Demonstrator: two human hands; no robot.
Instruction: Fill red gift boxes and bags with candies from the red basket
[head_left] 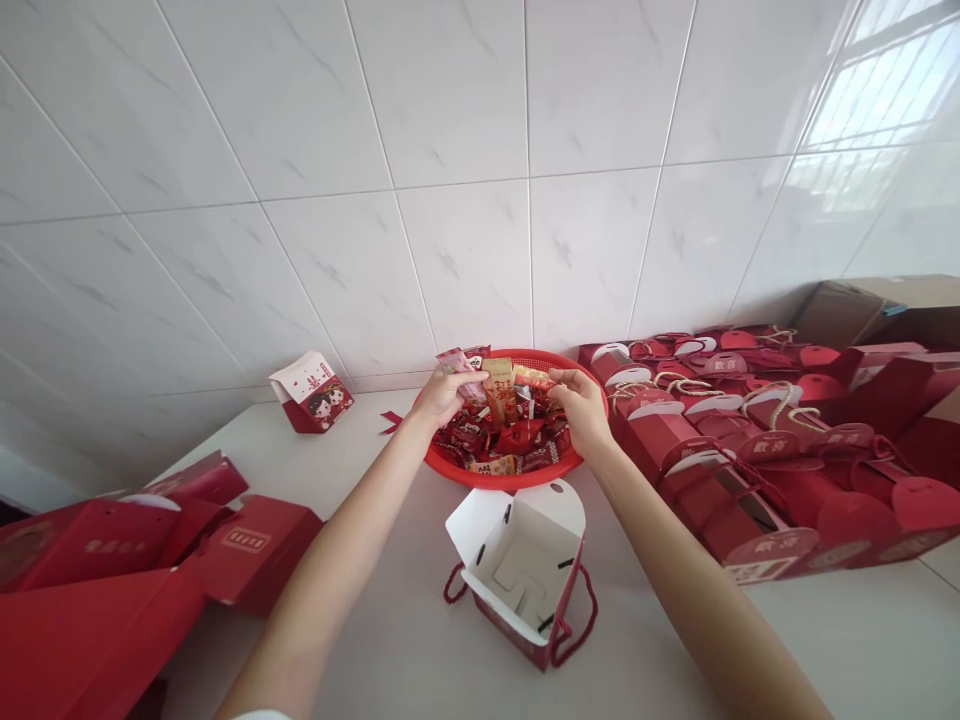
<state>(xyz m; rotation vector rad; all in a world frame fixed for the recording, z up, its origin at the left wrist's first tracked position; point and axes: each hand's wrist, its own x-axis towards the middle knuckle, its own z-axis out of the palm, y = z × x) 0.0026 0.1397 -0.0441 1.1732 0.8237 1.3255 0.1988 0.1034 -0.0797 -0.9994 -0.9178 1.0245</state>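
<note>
My left hand (441, 396) is closed on a pink wrapped sweet (459, 363), and its fingertips touch the edge of a gold wrapped packet (500, 392). Between the fingers of my right hand (579, 402) is the end of an orange-red wrapped sweet (531, 377). Both hands are over a red plastic basket (480, 482) of mostly red wrapped sweets (519, 437). In front of the basket stands an open gift box (517, 570), white inside and dark red outside, with red cord handles. No sweets show inside it.
Many red gift boxes with cord handles (750, 480) crowd the right side. A cardboard box (862, 310) stands behind them. More red boxes (255, 550) lie at left. A small white-and-red box (313, 393) stands near the tiled wall (465, 260).
</note>
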